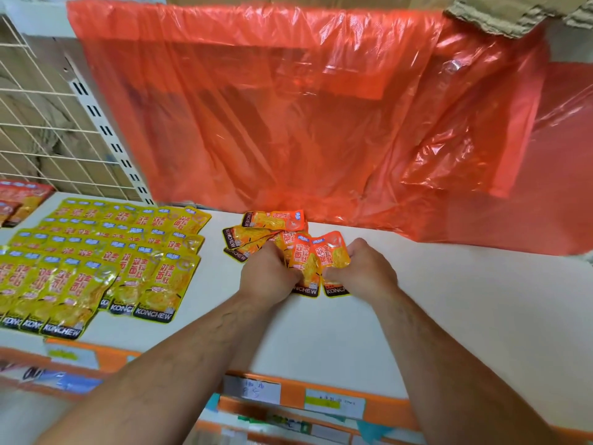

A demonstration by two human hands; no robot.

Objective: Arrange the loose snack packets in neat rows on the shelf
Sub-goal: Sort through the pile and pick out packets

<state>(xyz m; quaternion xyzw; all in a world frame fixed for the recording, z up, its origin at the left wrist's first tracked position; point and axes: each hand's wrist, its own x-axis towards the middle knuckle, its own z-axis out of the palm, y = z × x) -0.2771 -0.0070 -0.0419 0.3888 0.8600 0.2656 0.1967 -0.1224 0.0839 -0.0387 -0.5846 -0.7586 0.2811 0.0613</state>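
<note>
White shelf carries yellow rows at nine o'clock; left hand and right hand each grip orange packets, seemingly starting a row; next, lay them flat, aligned.

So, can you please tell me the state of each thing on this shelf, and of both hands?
yellow packets: laid flat in neat overlapping rows on the left part of the shelf.
orange packets: loose heap at mid-shelf, not yet in rows; several are held.
left hand: curled, grips orange packets.
right hand: curled, grips orange packets.
red plastic sheet: hangs crumpled behind the shelf.
</note>
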